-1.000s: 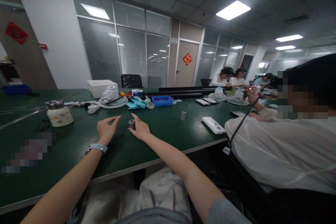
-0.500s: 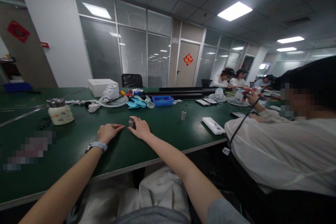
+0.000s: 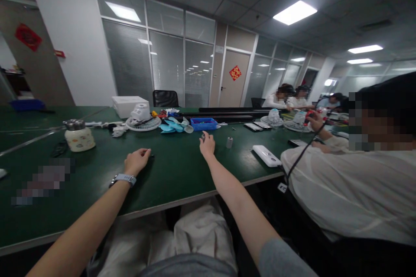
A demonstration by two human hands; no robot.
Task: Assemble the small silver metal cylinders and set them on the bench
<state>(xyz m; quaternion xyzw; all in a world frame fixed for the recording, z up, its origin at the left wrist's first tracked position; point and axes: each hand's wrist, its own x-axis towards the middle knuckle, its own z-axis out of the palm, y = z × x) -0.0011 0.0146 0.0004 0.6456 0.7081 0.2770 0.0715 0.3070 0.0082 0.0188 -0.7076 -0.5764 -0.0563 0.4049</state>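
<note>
We are holding a metal cylinder (image 3: 203, 136) in our right hand (image 3: 208, 145); a second cylinder (image 3: 229, 142) is standing upright just right of it. Our left hand (image 3: 137, 161) is lying farther left, its grip unclear.

The tray (image 3: 204, 127) sits on the table (image 3: 175, 177): fan blade (image 3: 171, 126) to its left, standing cylinder (image 3: 229, 142) front-right, right hand (image 3: 207, 143) before it.

The right grip (image 3: 207, 145) mostly hides a grey metallic cylinder (image 3: 203, 136).
</note>
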